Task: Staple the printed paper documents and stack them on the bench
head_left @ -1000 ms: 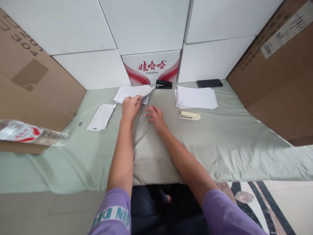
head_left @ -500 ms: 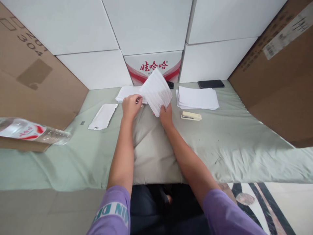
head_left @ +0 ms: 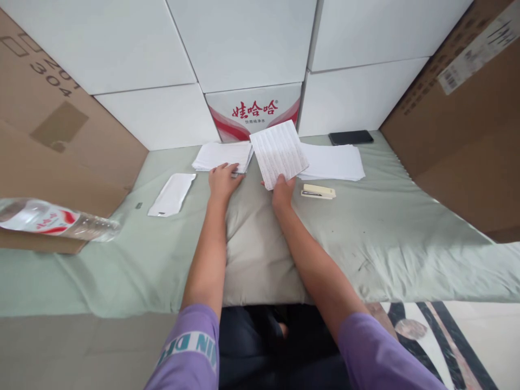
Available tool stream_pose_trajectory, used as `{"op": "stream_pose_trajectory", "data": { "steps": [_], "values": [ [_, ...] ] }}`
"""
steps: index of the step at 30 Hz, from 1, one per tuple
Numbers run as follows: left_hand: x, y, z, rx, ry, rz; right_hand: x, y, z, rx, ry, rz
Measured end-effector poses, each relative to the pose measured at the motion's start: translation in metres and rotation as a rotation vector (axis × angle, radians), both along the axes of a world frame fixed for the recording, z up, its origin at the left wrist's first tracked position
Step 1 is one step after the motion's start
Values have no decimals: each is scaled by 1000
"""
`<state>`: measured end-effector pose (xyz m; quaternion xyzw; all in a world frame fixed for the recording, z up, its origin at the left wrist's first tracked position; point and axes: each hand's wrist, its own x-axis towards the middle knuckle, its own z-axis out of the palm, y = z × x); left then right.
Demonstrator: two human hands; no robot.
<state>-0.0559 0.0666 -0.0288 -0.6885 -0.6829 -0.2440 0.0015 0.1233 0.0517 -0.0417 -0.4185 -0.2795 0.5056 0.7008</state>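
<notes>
My right hand (head_left: 283,190) grips a printed paper sheet (head_left: 279,153) by its lower edge, thumb on top, and holds it tilted above the cloth. Whether it is one sheet or a few, I cannot tell. My left hand (head_left: 224,180) lies with fingers spread on the front edge of the left stack of papers (head_left: 221,154). Partly behind the held sheet sits the right stack of papers (head_left: 335,161). A cream stapler (head_left: 318,191) rests just in front of that stack, to the right of my right hand.
A white flat pouch (head_left: 171,195) lies on the green cloth (head_left: 260,249) at left. A dark phone (head_left: 351,138) is at the back right. Cardboard boxes (head_left: 60,124) flank both sides, white cartons (head_left: 244,43) form the back, and a water bottle (head_left: 57,218) lies at far left.
My right hand has moved the sheet to the right, turning its printed face up, so it overlaps the right stack. My left hand has left the sheet and come down onto the left stack.
</notes>
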Motion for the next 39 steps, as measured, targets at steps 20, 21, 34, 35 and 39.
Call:
{"op": "stream_pose_trajectory", "data": {
  "steps": [20,21,34,35,39],
  "values": [
    [14,11,2,160,39,219,-4,2,-5,-30,-28,-1],
    [12,11,4,194,4,248,-4,2,-4,-33,-21,-6],
    [0,-5,7,47,-57,-42,-1,4,-5,-28,11,-13],
    [1,-3,5,51,-55,-57,-1,4,-5,-29,10,-14],
    [2,2,0,34,-85,-110,-1,5,-6,-29,-26,-12]
  ]
}}
